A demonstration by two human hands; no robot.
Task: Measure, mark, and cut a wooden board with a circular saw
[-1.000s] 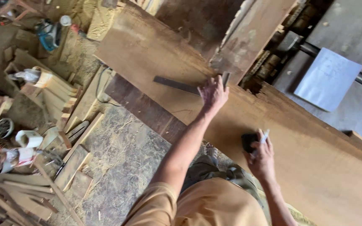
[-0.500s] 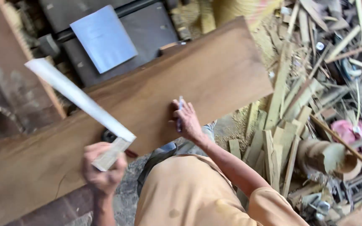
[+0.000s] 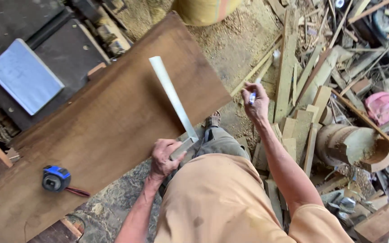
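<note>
Our left hand (image 3: 165, 157) clamps the try square (image 3: 173, 101) by its stock at the plank's (image 3: 104, 126) near edge, blade lying across it. Our right hand (image 3: 258, 101) pinches a pen (image 3: 252, 96) off the plank's end. We judge the square could skew if our grip loosens.

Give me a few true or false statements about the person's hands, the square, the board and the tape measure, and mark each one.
1. The left hand grips the stock of the try square. True.
2. The square's metal blade lies across the wooden board. True.
3. The right hand rests flat on the board. False: it is raised off the board's end, over the sawdust floor, holding a small pen-like marker.
4. The blue tape measure is in the right hand. False: it lies on the board, left of both hands.
5. The tape measure touches the square. False: they lie well apart.
</note>
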